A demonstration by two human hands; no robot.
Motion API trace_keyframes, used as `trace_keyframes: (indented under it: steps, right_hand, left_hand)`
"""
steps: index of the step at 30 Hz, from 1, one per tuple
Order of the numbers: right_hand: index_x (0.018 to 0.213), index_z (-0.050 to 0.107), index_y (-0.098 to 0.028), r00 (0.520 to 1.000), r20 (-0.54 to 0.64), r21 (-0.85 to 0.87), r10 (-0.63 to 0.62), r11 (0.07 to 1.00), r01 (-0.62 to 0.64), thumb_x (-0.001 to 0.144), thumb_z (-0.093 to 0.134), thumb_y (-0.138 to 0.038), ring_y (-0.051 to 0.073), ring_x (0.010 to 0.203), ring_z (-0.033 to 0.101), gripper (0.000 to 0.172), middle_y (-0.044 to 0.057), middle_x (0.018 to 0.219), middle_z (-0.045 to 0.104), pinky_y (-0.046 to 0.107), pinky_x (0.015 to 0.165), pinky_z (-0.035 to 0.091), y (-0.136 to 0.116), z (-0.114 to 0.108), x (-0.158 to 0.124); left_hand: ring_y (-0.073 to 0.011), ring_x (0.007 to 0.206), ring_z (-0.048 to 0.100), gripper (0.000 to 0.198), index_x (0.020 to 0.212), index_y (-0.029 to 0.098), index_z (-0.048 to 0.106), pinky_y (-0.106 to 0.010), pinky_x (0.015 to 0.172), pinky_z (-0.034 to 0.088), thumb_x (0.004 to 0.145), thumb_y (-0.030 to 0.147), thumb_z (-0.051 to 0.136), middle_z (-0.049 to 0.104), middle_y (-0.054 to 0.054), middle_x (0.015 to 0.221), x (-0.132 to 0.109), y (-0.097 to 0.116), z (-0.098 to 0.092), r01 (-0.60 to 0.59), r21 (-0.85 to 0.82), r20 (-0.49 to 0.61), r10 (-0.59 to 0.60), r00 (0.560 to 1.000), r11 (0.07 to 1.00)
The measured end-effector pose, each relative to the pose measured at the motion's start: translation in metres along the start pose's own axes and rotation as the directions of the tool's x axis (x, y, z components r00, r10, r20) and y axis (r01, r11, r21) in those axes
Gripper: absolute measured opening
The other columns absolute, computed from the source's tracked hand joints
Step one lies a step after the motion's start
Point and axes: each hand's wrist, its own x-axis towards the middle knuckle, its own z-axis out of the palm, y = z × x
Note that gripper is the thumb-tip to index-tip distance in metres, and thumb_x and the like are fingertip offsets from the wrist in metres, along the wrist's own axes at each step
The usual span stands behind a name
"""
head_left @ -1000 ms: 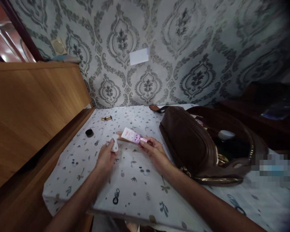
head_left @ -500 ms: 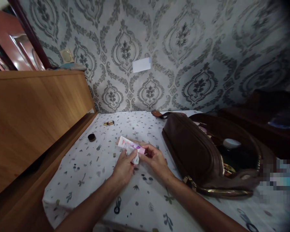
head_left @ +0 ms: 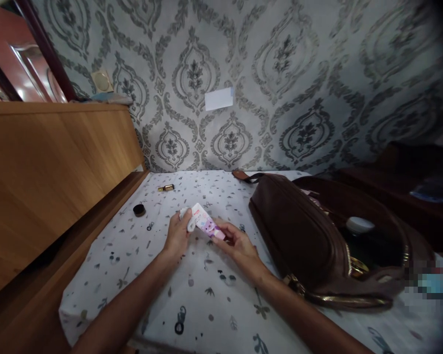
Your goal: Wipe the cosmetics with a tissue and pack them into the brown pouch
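Observation:
A white, pink and purple squeeze tube (head_left: 207, 224) is held over the patterned white sheet (head_left: 192, 290), its flat white end tilted up and to the left. My right hand (head_left: 238, 242) grips its pink lower end between thumb and fingers. My left hand (head_left: 178, 233) is closed on a crumpled white cloth (head_left: 191, 223), which it presses against the upper left of the tube. Whether the cloth is fabric or a paper wipe, I cannot tell.
A large brown bag (head_left: 291, 231) lies unzipped at the right, a white round-topped item (head_left: 360, 224) inside. Toward the back left lie a small gold-and-black tube (head_left: 166, 188) and a dark round lid (head_left: 139, 210). A wooden panel (head_left: 59, 167) borders the left; a wallpapered wall stands behind.
My left hand has moved with the cloth from the tube's lower part up and left to its flat end. The tube has turned, tilting more steeply, while my right hand keeps its pink end.

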Motion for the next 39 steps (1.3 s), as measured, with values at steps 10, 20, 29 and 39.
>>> trace_keyframes:
  steps: [10, 20, 29, 39]
  right_hand:
    - [0.103, 0.068, -0.020, 0.996, 0.071, 0.003, 0.051, 0.999, -0.051, 0.072, 0.077, -0.049, 0.024, 0.099, 0.063, 0.044, 0.008, 0.106, 0.070, 0.035, 0.087, 0.049, 0.002, 0.001, -0.001]
    - [0.096, 0.070, -0.018, 0.975, 0.056, 0.171, 0.216, 0.960, -0.222, 0.067, 0.082, -0.046, 0.010, 0.059, 0.054, 0.041, 0.000, 0.075, 0.065, 0.025, 0.057, 0.040, -0.002, 0.001, -0.001]
    - [0.093, 0.069, -0.019, 0.986, 0.042, 0.226, 0.160, 0.960, -0.165, 0.067, 0.083, -0.040, 0.010, 0.062, 0.052, 0.037, -0.002, 0.075, 0.064, 0.024, 0.058, 0.041, -0.004, 0.003, -0.002]
    - [0.094, 0.070, -0.018, 0.979, 0.064, 0.214, 0.196, 0.955, -0.205, 0.068, 0.084, -0.041, 0.009, 0.059, 0.055, 0.037, -0.002, 0.074, 0.064, 0.023, 0.056, 0.041, 0.001, 0.003, -0.002]
  left_hand:
    - [-0.0101, 0.058, 0.042, 0.040, 0.068, 0.019, 0.047, -0.021, 0.056, 0.035, 0.086, 0.054, 0.056, 0.044, 0.005, 0.061, 0.011, -0.005, -0.021, -0.313, 0.457, 0.160, 0.269, 0.950, 0.832]
    - [-0.0144, 0.068, 0.052, 0.029, 0.081, 0.021, 0.050, -0.025, 0.066, 0.043, 0.094, 0.048, 0.047, 0.052, 0.003, 0.071, 0.012, 0.006, -0.027, -0.379, 0.580, 0.059, 0.426, 0.903, 0.721]
    - [-0.0201, 0.092, 0.055, 0.019, 0.103, 0.014, 0.059, -0.032, 0.081, 0.051, 0.094, 0.012, 0.042, 0.055, -0.010, 0.097, -0.021, -0.009, -0.009, -0.888, 0.400, 0.847, 0.460, 0.265, -0.226]
    - [-0.0213, 0.095, 0.053, 0.020, 0.096, 0.019, 0.058, -0.035, 0.084, 0.047, 0.098, 0.024, 0.039, 0.052, -0.007, 0.098, 0.010, 0.002, -0.035, -0.616, 0.779, 0.471, 0.539, 0.698, 0.116]
